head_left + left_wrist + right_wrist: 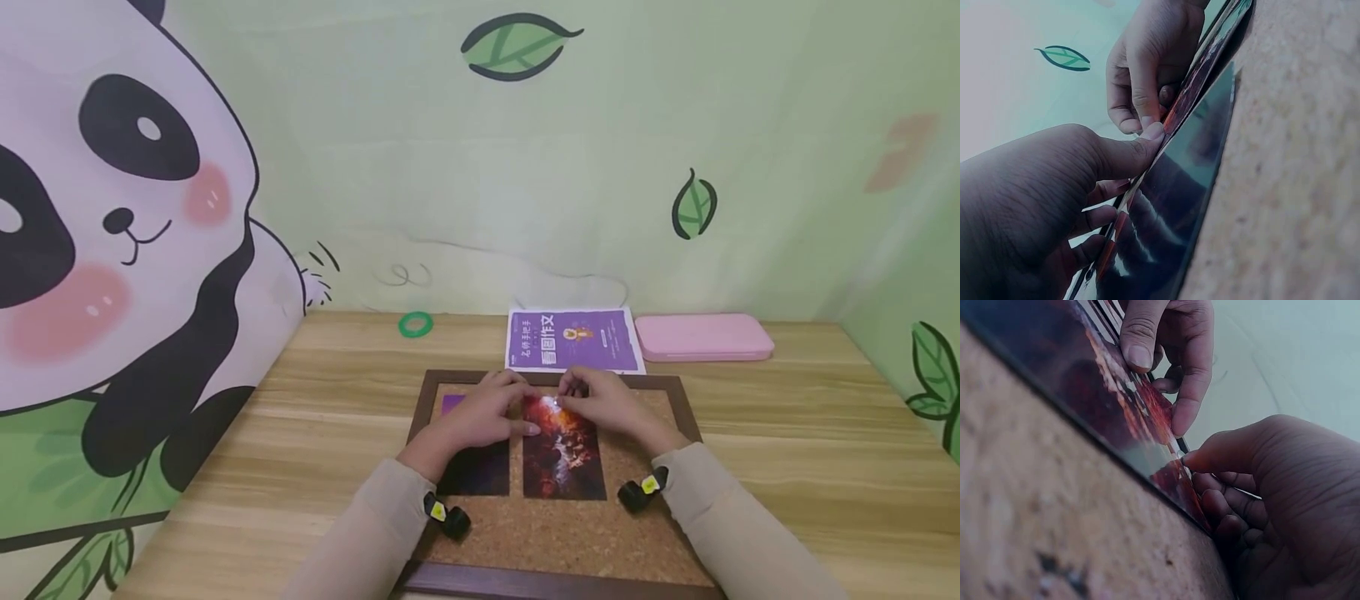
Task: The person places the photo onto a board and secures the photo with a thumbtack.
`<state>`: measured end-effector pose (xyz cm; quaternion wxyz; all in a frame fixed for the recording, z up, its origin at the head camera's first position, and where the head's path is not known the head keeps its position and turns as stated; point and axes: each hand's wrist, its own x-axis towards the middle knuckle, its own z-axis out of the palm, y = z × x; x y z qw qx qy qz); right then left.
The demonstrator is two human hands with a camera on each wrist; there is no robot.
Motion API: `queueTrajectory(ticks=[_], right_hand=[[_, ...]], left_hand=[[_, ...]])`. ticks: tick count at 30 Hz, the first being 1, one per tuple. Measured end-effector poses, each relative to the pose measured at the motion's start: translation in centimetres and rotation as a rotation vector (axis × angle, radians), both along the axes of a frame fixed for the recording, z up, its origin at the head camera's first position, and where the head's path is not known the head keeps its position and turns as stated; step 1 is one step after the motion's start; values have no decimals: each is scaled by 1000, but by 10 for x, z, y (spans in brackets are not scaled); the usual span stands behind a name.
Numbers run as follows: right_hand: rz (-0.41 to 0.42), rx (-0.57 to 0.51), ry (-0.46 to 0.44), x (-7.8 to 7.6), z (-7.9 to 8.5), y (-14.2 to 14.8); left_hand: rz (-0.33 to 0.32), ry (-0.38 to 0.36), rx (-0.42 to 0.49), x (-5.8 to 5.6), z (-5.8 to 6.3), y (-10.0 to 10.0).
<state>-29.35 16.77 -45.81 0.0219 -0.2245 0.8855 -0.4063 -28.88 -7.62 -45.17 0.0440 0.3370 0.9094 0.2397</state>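
Observation:
A framed corkboard lies on the table with two glossy prints on it. My left hand rests over the upper edges of both, its thumb on the left side of the red nebula print. The dark purple print is partly hidden under that hand. At the nebula print's top edge, my right hand pinches a tiny pale push pin between thumb and forefinger; the fingers mostly cover it. In the left wrist view the left thumb tip almost meets the right fingertips.
Behind the board lie a purple booklet and a pink case. A green tape ring sits near the wall at the back left. The board's dark frame borders the cork. A panda-printed backdrop stands behind the wooden table.

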Motion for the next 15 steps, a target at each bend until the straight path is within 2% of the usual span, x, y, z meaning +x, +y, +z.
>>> queueTrajectory(ticks=[9,15], right_hand=[[-15,7,-17,1,3,0],[-6,9,18,-1,1,0]], left_hand=[[1,-14,-4,0,1,1],[2,-14,-5,-1,0,0]])
